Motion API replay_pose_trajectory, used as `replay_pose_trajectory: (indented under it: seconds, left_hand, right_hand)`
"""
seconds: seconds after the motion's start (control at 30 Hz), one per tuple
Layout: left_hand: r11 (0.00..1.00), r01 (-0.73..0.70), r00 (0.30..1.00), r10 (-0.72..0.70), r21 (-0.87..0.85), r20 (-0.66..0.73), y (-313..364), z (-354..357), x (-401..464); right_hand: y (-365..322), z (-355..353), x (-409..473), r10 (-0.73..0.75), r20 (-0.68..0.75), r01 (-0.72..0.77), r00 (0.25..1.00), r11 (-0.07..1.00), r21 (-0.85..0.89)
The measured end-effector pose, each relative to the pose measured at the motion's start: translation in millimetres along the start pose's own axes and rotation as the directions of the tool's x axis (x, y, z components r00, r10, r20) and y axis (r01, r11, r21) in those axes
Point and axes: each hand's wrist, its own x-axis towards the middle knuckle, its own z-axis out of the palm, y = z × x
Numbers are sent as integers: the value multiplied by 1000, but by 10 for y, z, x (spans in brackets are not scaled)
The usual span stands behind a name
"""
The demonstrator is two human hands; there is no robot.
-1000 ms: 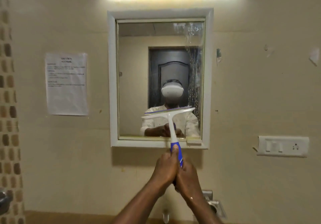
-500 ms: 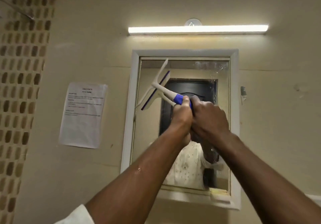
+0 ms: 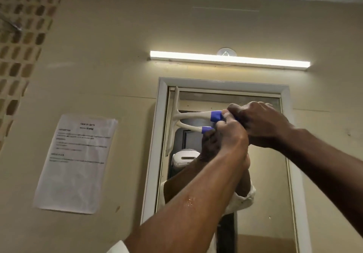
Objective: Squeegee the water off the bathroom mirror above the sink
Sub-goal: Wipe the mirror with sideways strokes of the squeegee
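Note:
A white squeegee point(image 3: 176, 115) with a blue-banded handle lies against the mirror point(image 3: 265, 184), its blade standing upright along the glass's top left edge. The handle runs to the right into both my hands. My left hand point(image 3: 231, 134) grips the handle from below, and my right hand point(image 3: 259, 121) wraps over it from the right. The mirror has a white frame point(image 3: 157, 134) and reflects the handle, my arms and a white headset. Water drops sit on my left forearm.
A lit tube light point(image 3: 229, 59) is mounted on the wall just above the mirror. A printed paper notice point(image 3: 76, 162) hangs on the beige wall to the left. Brown mosaic tiles point(image 3: 21, 36) cover the far left wall. The sink is out of view.
Both hands have carried the squeegee from the mirror's bottom up to its top left corner. The blade has turned from level to upright, and my view has tilted upward.

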Motion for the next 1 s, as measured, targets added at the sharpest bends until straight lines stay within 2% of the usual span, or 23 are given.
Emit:
replay_pose_trajectory:
  seconds: [0.23,0.43,0.63,0.77,1.0]
  left_hand:
    - [993,-86,996,87,-76,11,-10,-75,40]
    - [998,-40,997,38,-39,-64,35,21,107]
    - [997,-2,991,-8,-76,-136,-10,98,105]
    - [1000,22,988,-25,-22,-155,-91,276,83]
    - [998,39,984,-46,-43,-174,-314,683,45]
  right_hand:
    - [-16,4,113,-67,-13,67,998,998,4]
    - [53,46,155,-73,-32,73,997,997,15]
    - [136,117,124,-60,-57,64,997,995,70]
    - [339,113,14,-46,-62,52,997,993,107]
    - [712,59,-226,-41,-55,48,998,990,132]
